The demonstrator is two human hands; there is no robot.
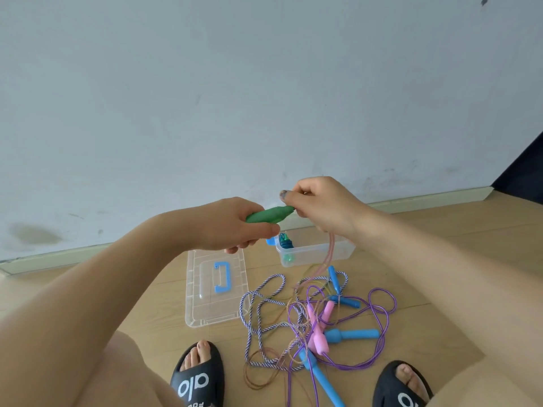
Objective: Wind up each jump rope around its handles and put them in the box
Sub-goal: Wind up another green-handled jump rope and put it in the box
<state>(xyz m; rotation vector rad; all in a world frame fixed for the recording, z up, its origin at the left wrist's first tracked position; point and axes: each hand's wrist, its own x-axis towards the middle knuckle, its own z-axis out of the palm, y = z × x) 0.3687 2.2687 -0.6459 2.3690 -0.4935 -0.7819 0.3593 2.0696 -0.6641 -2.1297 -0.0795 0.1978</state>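
Jump rope, green handles (269,214) gripped in left hand (235,224), right hand (320,207) pinching thin cord (327,257) at their tip above the box (316,251): likely light, limp, tangle-prone; hold by rigid handles.

Pale scuffed wall (205,98) (stained), baseboard (426,199), wood floor (440,274)

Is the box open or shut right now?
Open. The box has no lid on; its clear lid lies flat on the floor beside it, and a wound rope shows inside.
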